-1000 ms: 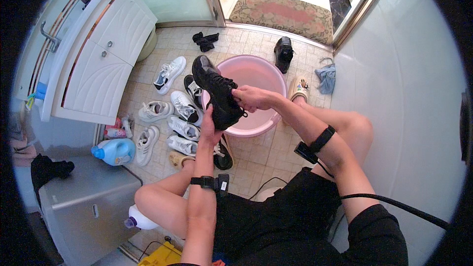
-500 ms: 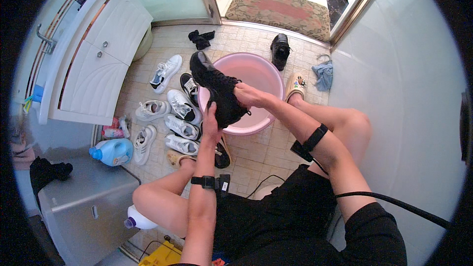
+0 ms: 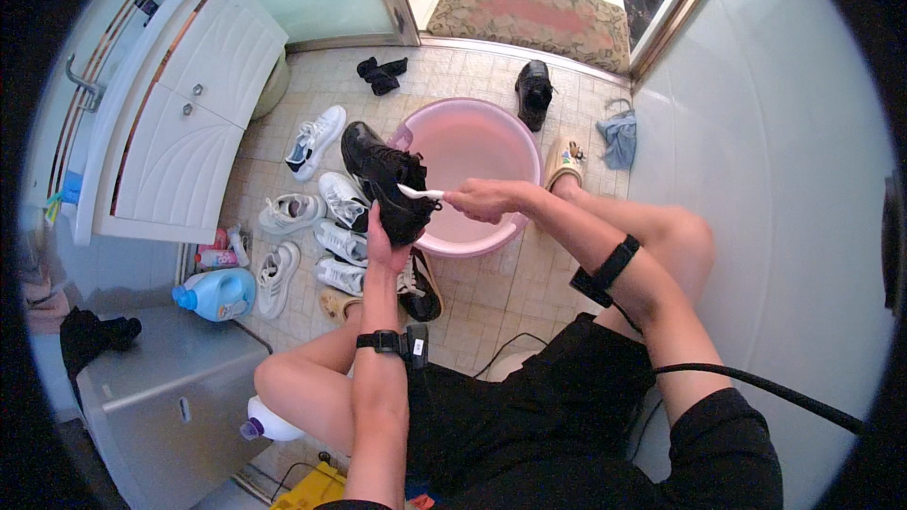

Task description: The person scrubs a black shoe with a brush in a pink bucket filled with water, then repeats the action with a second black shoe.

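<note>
A black lace-up shoe (image 3: 383,175) is held up in my left hand (image 3: 385,241), toe pointing away to the upper left. The fingers wrap its heel end, over the left rim of a pink plastic basin (image 3: 537,156). My right hand (image 3: 487,200) grips a slim white brush (image 3: 420,194) by its handle, and the brush's head lies against the side of the shoe; its bristles are hidden. Pale, pinkish liquid seems to fill the basin. The matching black shoe (image 3: 535,94) stands on the floor beyond the basin.
Several white sneakers (image 3: 276,279) and a black-and-white shoe (image 3: 425,288) lie left of the basin. Black socks (image 3: 382,74) are on the tiles. A blue detergent jug (image 3: 222,295) sits near a grey cabinet (image 3: 170,387). A white vanity (image 3: 179,123) borders the left; a blue cloth (image 3: 619,137) lies right.
My right hand has come out from the shoe's opening and now shows the white brush at its side. My left hand has lowered the shoe slightly and shifted it left.
</note>
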A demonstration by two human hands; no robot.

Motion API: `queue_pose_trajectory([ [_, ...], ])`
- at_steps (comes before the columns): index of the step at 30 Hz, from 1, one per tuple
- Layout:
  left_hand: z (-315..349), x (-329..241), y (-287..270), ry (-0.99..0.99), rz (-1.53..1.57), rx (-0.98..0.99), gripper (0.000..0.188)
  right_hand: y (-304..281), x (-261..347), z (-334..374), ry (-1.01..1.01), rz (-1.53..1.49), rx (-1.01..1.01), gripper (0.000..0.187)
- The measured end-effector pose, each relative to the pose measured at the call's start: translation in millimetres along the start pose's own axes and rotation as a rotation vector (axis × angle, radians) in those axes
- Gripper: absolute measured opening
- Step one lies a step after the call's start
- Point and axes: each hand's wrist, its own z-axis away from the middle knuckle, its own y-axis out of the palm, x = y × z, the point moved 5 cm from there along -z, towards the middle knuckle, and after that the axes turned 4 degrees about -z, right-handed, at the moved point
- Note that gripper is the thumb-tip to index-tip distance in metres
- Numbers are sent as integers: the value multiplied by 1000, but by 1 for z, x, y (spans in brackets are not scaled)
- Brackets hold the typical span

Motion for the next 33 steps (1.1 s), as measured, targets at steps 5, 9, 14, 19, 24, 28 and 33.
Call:
queue_pose_trajectory([
  [5, -4, 13, 15, 34, -19, 96, 53, -14, 20, -3, 4, -157, -166, 50],
  [9, -8, 8, 2, 85, -63, 62, 52, -7, 38, 5, -89, -44, -221, 51],
  [14, -16, 3, -19, 152, -21, -17, 47, -5, 19, 5, 41, 52, -42, 48],
  [19, -12, -10, -29, 155, -2, -29, 49, 1, 15, 11, 45, 87, 70, 45],
  [24, -4, 0, 0, 111, -3, 11, 50, 20, 13, 2, 8, -715, 267, 41],
  [28, -6, -3, 18, 172, -108, 51, 52, 6, 15, 1, 11, -1142, 399, 40],
  [33, -16, -2, 0, 143, -8, 87, 50, 11, 22, 9, 32, -1149, 477, 40],
])
